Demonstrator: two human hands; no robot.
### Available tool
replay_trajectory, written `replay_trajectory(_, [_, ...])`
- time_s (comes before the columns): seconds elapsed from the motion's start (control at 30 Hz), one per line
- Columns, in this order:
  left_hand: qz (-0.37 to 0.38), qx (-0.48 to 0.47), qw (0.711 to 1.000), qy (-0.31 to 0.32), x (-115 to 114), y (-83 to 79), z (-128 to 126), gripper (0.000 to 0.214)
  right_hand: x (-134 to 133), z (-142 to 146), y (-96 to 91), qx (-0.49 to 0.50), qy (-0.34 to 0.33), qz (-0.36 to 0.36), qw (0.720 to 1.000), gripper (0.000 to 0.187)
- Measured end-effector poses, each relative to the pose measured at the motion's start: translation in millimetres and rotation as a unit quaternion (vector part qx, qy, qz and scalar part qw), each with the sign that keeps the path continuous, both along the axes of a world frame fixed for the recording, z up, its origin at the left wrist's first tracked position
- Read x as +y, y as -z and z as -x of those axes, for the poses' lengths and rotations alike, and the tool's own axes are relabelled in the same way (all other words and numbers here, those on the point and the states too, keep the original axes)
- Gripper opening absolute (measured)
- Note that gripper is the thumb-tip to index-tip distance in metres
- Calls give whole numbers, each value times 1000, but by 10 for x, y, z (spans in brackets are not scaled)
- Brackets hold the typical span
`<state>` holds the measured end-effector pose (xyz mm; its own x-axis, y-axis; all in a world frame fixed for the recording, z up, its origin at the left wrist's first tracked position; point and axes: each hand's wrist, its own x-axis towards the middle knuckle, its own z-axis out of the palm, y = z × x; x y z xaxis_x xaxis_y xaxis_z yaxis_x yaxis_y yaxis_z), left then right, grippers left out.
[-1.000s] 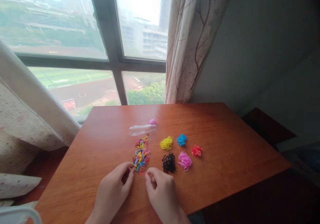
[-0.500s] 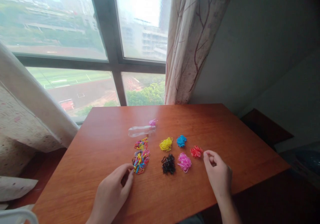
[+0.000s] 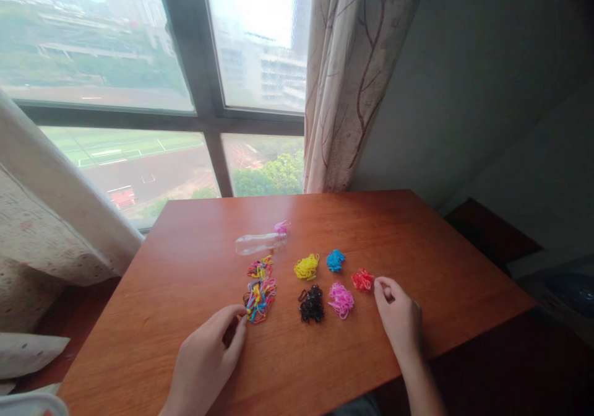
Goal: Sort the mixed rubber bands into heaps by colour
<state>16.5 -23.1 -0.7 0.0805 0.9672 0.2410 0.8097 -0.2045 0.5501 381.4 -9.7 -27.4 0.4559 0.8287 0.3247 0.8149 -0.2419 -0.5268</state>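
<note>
Black bands (image 3: 311, 304) and pink bands (image 3: 341, 299) lie between the hands; yellow bands (image 3: 307, 267) and blue bands (image 3: 335, 260) sit beyond, a clear bottle (image 3: 260, 243) on its side farther back. The left hand (image 3: 211, 348) is narrow in its grip at the mixed bands (image 3: 260, 298), the right hand (image 3: 400, 317) likewise beside the red bands (image 3: 362, 279); whether either pinches a band, I cannot tell. The wooden desk (image 3: 139, 317) meets a window (image 3: 208, 119); its surface stretches rightward past the right hand, whose forearm crosses the near edge.

Right hand (image 3: 400, 317) at red pile (image 3: 362, 279); left hand (image 3: 208, 346) beside multicoloured pile (image 3: 260, 298).
</note>
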Motion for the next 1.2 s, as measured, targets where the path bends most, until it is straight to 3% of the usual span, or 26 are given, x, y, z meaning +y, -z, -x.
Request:
replay_trajectory(0.17, [-1,-14,1000,-8,6,3,21,19,-44,173,-87,8,-20,-53,998,46])
replay_trajectory(0.33, [-22,-6,997,-73,15,29,71,21,-200,710,-138,70,-166,-100,978,32])
replay_trajectory(0.47, [3,35,998,-57,9,-5,50,18,-363,1192,-145,92,-288,-98,948,24])
replay_trajectory(0.6, [9,62,997,-40,14,-35,16,17,-475,1482,-139,90,-352,-80,928,20])
replay_trajectory(1.2, [13,75,997,-12,20,-45,-15,17,-459,1521,-197,109,-365,-47,923,18])
